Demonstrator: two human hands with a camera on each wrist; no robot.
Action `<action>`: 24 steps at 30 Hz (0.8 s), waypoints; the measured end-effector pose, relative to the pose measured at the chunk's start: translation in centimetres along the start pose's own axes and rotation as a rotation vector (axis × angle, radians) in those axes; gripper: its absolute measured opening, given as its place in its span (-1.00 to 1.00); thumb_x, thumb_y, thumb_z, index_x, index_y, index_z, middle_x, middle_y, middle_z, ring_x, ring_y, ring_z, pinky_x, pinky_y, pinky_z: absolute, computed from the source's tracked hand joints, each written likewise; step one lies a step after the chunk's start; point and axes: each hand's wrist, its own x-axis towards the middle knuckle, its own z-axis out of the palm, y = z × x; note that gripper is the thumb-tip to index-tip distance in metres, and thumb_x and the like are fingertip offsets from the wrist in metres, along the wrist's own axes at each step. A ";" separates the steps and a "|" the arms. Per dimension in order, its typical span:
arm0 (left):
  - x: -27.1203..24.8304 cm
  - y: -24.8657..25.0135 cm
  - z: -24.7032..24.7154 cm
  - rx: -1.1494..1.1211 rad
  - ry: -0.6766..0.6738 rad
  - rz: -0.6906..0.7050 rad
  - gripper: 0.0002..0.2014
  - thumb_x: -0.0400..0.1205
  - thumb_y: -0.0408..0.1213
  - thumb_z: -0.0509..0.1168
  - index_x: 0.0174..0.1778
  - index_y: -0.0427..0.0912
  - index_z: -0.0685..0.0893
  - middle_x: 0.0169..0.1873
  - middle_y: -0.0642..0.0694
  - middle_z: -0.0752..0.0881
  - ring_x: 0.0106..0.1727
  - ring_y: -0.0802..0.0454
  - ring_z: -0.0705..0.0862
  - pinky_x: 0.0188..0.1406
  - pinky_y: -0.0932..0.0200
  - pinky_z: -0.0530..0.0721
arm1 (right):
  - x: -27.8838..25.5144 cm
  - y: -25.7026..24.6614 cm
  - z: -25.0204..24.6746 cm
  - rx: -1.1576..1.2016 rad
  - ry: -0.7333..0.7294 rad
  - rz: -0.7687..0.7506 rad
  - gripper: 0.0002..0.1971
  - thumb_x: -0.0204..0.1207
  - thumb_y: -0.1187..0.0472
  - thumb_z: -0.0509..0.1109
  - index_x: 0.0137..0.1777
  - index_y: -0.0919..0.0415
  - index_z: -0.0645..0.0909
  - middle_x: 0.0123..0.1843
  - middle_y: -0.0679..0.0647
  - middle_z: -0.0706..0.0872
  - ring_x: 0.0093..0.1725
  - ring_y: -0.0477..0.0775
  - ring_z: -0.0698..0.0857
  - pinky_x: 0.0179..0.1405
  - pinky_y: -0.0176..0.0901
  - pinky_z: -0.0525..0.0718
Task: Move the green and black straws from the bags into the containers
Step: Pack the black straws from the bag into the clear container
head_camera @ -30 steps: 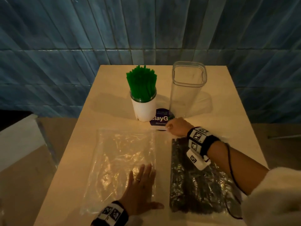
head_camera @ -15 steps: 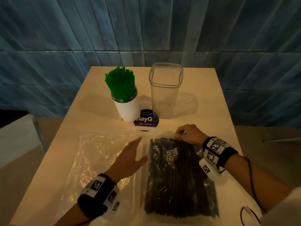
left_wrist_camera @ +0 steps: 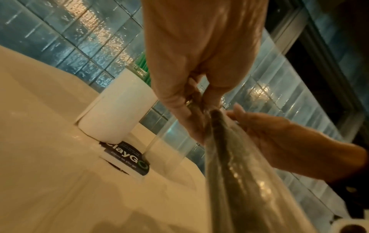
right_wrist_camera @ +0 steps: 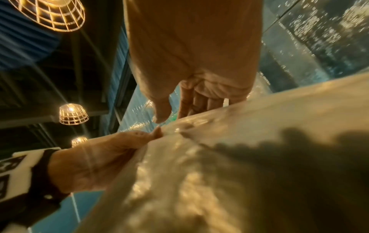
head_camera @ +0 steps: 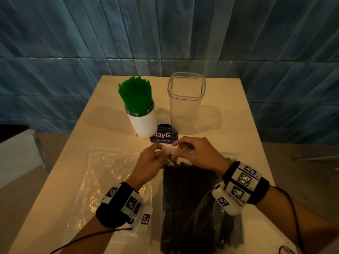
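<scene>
The bag of black straws (head_camera: 198, 204), lying on the table (head_camera: 244, 129), is pinched at its mouth by left hand (head_camera: 148, 167) and right hand (head_camera: 200, 154), and should be parted evenly.

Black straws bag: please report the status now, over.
Left hand and right hand pinch the bag's top edge. Black straws inside bag. Clear container empty. Nothing blocking.

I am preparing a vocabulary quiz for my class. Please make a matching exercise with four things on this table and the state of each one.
Things:
1. white jar
2. clear container
3. left bag
4. right bag

States:
a. lies flat, no straws inside
b. stands empty
c. full of black straws, top edge pinched by both hands
d. holds green straws

Pairs: 1-d, 2-b, 3-a, 4-c
</scene>
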 end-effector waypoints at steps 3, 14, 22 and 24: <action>-0.4 0.7 -0.3 -0.060 0.036 -0.013 -0.87 0.61 -0.30 0.33 -0.07 -0.31 0.66 -0.27 -0.18 0.82 -0.26 0.01 0.81 -0.41 0.35 0.65 | 0.7 -1.5 0.7 0.046 0.005 -0.053 -0.79 0.40 0.04 0.53 0.00 0.05 0.78 -0.22 -0.13 0.77 -0.22 -0.25 0.71 -0.11 -0.44 0.63; -1.6 0.7 -1.2 0.146 -0.023 0.151 -0.85 0.63 -0.19 0.25 -0.08 -0.10 0.73 -0.20 -0.05 0.81 -0.18 0.11 0.80 -0.18 0.24 0.76 | 0.8 -1.9 0.6 -0.099 0.035 -0.121 -0.83 0.40 0.08 0.54 -0.07 0.12 0.80 -0.25 -0.09 0.78 -0.24 -0.16 0.71 -0.10 -0.35 0.64; -1.6 -0.2 -4.2 0.009 0.156 0.095 -0.81 0.69 -0.30 0.17 -0.12 -0.23 0.68 -0.18 -0.15 0.79 -0.20 0.02 0.81 -0.26 0.26 0.74 | -0.3 2.1 -4.0 -0.335 0.032 0.032 -0.92 0.43 0.11 0.49 -0.12 0.06 0.77 -0.18 -0.13 0.76 -0.05 -0.12 0.70 0.11 -0.17 0.60; -1.9 -0.6 -4.6 -0.001 0.179 0.080 -0.80 0.70 -0.30 0.16 -0.12 -0.24 0.67 -0.18 -0.16 0.79 -0.20 0.03 0.81 -0.30 0.30 0.72 | -0.9 3.5 -5.7 -0.387 0.012 0.088 -0.93 0.45 0.08 0.48 -0.11 0.00 0.76 -0.12 -0.11 0.78 0.02 -0.04 0.70 0.18 -0.04 0.60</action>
